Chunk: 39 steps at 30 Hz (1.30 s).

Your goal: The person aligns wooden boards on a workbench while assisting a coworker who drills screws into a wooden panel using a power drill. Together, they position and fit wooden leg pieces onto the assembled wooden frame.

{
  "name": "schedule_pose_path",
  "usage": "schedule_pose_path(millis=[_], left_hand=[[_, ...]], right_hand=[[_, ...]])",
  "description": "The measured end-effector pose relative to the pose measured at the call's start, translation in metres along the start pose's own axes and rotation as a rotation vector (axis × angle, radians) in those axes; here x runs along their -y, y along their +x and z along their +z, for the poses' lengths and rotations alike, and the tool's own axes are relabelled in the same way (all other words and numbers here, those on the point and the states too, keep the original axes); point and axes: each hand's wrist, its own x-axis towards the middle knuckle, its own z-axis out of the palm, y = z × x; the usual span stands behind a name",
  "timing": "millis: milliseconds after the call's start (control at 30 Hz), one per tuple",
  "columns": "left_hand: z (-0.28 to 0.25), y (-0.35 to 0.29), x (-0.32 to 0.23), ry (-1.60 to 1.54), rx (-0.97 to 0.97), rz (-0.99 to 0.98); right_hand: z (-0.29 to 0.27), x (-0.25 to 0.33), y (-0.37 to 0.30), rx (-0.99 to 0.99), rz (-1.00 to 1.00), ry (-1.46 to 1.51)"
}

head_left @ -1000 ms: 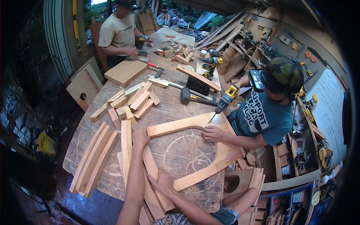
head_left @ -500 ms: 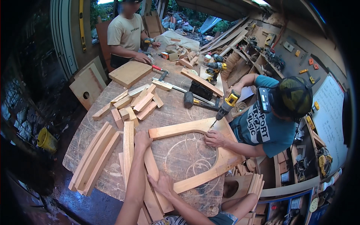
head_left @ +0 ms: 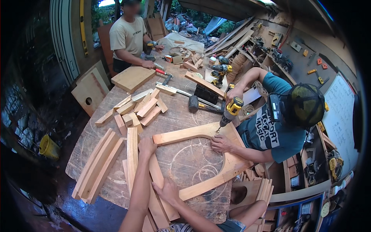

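My left hand (head_left: 147,147) is closed around the far end of a pale wooden board (head_left: 157,171), next to one end of a wooden frame (head_left: 183,135). Farther down the same board, my right hand (head_left: 167,191) wraps over its right edge, close to the frame's near arm. The frame lies flat on the table, with a curved inner edge. At its right corner a co-worker in a teal shirt (head_left: 276,116) presses a yellow and black drill (head_left: 232,110) down, the bit touching the wood. That person's other hand (head_left: 221,143) rests beside the bit.
Three long wood strips (head_left: 98,166) lie at left, and a pile of short blocks (head_left: 141,106) sits beyond. A mallet (head_left: 194,104), a bar clamp (head_left: 166,77) and another drill (head_left: 221,69) are farther back. A second person (head_left: 127,38) stands at the far end of the worn table (head_left: 104,116).
The teal-shirted co-worker's drill has tipped more upright, and that arm and head have shifted. The far person's hand has moved slightly. My hands stay on the board.
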Motion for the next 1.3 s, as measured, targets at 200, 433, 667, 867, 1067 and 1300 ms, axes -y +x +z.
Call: schedule_pose_path(millis=[200,433,667,867,1067,1300], left_hand=[[0.003,0.001,0.004,0.014,-0.004,-0.024],[0.008,-0.001,0.014,0.018,-0.060,-0.012],[0.002,0.003,0.002,0.078,0.084,-0.010],[-0.001,-0.006,-0.009,0.141,0.144,-0.020],[0.005,-0.001,-0.006,0.160,0.183,-0.015],[0.004,0.007,0.000,0.135,0.174,-0.014]], right_hand=[[-0.002,0.005,-0.003,-0.024,-0.021,-0.012],[0.006,0.006,-0.009,-0.015,0.012,0.020],[0.006,0.000,-0.007,-0.052,0.024,0.030],[-0.001,-0.002,-0.008,0.055,0.082,0.070],[0.002,-0.005,-0.009,0.025,0.065,0.090],[0.005,-0.005,-0.002,-0.011,0.021,0.095]])
